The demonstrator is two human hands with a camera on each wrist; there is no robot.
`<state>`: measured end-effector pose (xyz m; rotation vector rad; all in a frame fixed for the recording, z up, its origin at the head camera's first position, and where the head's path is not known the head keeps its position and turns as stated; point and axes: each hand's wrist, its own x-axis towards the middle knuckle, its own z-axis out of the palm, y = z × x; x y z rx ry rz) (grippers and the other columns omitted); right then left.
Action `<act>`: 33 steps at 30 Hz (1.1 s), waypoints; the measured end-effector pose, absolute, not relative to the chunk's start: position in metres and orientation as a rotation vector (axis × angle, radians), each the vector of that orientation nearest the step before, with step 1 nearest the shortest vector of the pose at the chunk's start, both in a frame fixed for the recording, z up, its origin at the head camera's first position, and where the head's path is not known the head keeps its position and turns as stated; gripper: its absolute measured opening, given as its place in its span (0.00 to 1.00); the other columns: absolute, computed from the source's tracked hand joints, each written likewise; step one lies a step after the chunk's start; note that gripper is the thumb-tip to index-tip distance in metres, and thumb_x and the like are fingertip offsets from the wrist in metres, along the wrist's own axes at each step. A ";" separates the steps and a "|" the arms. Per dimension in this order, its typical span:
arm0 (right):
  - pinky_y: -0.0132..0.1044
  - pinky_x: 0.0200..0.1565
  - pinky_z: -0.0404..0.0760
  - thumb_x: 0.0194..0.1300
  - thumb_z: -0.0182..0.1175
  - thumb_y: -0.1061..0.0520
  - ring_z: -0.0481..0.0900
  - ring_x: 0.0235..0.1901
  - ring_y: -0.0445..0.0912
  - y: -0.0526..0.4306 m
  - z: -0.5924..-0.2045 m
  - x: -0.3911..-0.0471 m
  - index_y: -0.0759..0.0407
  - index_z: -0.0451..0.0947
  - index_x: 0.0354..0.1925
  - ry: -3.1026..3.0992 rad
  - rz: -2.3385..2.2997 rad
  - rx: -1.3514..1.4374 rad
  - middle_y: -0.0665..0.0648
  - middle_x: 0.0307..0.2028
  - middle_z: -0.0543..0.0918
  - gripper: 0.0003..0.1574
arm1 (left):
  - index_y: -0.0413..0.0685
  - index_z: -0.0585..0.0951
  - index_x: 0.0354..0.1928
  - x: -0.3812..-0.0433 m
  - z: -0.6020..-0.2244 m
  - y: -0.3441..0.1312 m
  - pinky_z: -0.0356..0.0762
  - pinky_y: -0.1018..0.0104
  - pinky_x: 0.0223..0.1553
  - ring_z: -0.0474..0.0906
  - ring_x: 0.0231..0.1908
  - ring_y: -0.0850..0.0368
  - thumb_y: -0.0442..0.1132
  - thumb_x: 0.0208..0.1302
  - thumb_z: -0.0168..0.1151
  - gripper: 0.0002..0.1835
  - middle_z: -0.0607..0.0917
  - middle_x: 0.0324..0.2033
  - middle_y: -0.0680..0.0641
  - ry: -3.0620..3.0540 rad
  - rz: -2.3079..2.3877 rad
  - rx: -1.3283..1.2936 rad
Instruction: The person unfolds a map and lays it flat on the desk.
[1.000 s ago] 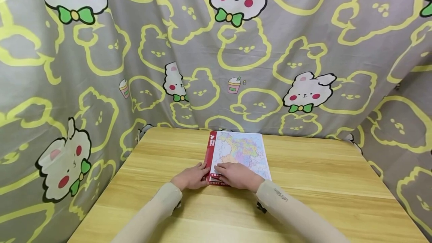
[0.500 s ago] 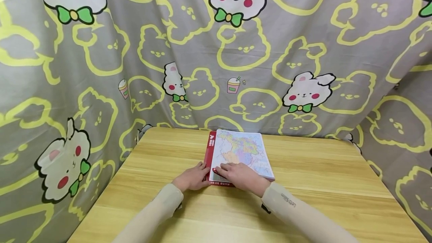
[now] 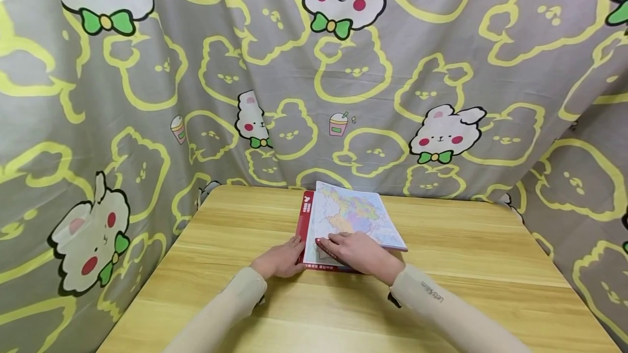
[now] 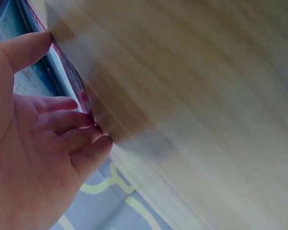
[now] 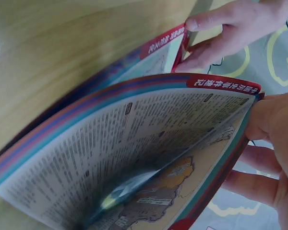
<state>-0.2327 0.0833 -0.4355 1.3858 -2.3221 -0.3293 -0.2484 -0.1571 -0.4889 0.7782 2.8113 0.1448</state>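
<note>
Two folded maps lie stacked at the middle of the table. The upper folded map [image 3: 350,208], with a coloured map on its pale face, is tilted and shifted right of the lower folded map [image 3: 303,217], whose red left strip shows. My right hand [image 3: 360,252] pinches the upper one at its near left corner; the right wrist view shows its folds gaping, with printed text inside. My left hand [image 3: 278,257] rests at the near left corner of the lower map, fingertips [image 4: 104,140] and thumb along its edge. The lower map's middle is hidden beneath the upper one.
The wooden table [image 3: 456,266] extends around the maps on all sides. A grey curtain [image 3: 294,70] printed with rabbits and yellow outlines hangs behind the table's back edge and along both sides.
My right hand has moved right with the upper map, which has turned and slid off to the right, baring more of the lower map's near left part. My left hand has stayed in place.
</note>
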 end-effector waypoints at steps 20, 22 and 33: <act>0.39 0.23 0.79 0.63 0.58 0.65 0.80 0.44 0.46 0.110 -0.420 -0.228 0.51 0.71 0.63 -2.231 -0.299 1.362 0.53 0.51 0.80 0.30 | 0.47 0.65 0.69 -0.245 -0.489 -0.151 0.56 0.50 0.65 0.54 0.68 0.42 0.58 0.67 0.52 0.34 0.60 0.68 0.35 2.805 0.006 0.740; 0.38 0.23 0.79 0.62 0.59 0.64 0.81 0.44 0.46 0.112 -0.419 -0.227 0.50 0.72 0.62 -2.228 -0.300 1.356 0.53 0.50 0.81 0.30 | 0.46 0.65 0.69 -0.244 -0.489 -0.152 0.56 0.50 0.65 0.53 0.68 0.42 0.58 0.67 0.52 0.34 0.60 0.68 0.34 2.802 0.010 0.742; 0.40 0.26 0.81 0.58 0.63 0.65 0.80 0.47 0.48 0.132 -0.412 -0.220 0.52 0.72 0.63 -2.229 -0.311 1.344 0.55 0.52 0.80 0.34 | 0.42 0.64 0.69 -0.237 -0.488 -0.158 0.55 0.50 0.65 0.53 0.68 0.40 0.57 0.67 0.52 0.35 0.59 0.68 0.33 2.799 0.033 0.713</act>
